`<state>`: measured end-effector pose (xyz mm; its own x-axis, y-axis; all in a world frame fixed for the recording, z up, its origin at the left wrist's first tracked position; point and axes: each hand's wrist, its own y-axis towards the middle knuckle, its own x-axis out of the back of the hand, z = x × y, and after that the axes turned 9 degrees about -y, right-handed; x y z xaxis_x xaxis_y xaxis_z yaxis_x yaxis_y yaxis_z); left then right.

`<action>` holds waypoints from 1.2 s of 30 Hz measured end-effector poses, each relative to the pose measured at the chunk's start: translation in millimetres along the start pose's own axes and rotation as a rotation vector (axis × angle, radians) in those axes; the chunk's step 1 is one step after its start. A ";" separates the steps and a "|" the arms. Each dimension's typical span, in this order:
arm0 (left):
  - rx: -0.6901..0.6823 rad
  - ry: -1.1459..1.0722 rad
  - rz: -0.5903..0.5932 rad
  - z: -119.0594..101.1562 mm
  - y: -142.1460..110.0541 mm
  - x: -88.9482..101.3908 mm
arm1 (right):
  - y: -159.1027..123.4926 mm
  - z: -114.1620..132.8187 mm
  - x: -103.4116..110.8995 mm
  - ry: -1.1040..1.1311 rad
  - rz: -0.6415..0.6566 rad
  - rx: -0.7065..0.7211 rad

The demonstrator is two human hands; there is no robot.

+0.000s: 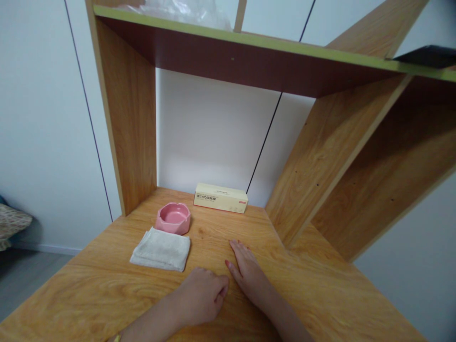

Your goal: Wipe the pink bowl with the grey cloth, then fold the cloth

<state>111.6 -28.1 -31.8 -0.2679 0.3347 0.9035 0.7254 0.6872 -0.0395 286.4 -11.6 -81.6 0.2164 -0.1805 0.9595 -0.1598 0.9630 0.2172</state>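
Note:
My left hand [205, 293] is curled into a fist just above or on the wooden desktop, and nothing sticks out of it. Beside it, my right hand [247, 271] lies flat on the wood with its fingers stretched forward and the thumb apart. A folded light grey cloth [162, 250] is in front of my left hand, a little to the left. Right behind the cloth stands a pink octagonal ashtray [174, 218]. Farther back, a long cream box of cling film [221, 198] rests near the wall. Neither hand touches these things.
A wooden side panel [130, 118] rises at the left and a slanting one [331, 152] at the right. Overhead runs a shelf with a green edge [228, 34], bearing clear plastic bags [188, 12] and a dark object [429, 56]. Patterned fabric [12, 221] shows at far left.

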 end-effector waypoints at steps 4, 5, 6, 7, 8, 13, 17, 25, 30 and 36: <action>0.008 -0.008 0.008 -2.0 -0.4 2.1 | -0.3 -1.1 -1.1 0.002 0.002 0.001; 0.014 -0.005 0.008 -2.3 -0.4 2.2 | -0.4 -1.2 -1.1 0.004 0.000 0.004; 0.018 -0.002 0.007 -2.5 -0.4 2.1 | -0.5 -1.2 -1.0 0.007 -0.004 0.009; 0.021 0.001 0.007 -2.6 -0.3 2.0 | -0.5 -1.1 -0.7 0.010 -0.006 0.013; 0.020 0.001 0.005 -2.6 -0.2 1.7 | -0.5 -0.9 -0.3 0.011 -0.004 0.013; 0.006 -0.009 -0.006 -1.3 0.0 0.3 | 0.3 0.6 2.5 -0.006 0.014 0.004; 0.003 -0.023 0.004 0.1 0.1 0.5 | 0.7 0.9 3.1 -0.014 0.034 0.006; 0.005 -0.004 0.001 -0.9 0.6 0.3 | -0.2 -2.2 -1.4 0.008 -0.014 0.016; 0.013 -0.002 -0.006 -2.6 -0.2 1.4 | -0.8 -3.2 -3.0 0.009 -0.025 0.028; 0.020 -0.011 0.001 -1.7 -0.1 1.2 | 0.4 -2.5 -2.8 0.012 -0.015 0.011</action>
<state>112.3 -28.9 -30.0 -0.2741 0.3420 0.8989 0.7127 0.6997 -0.0489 288.2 -10.2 -84.6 0.2299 -0.1921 0.9541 -0.1669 0.9580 0.2332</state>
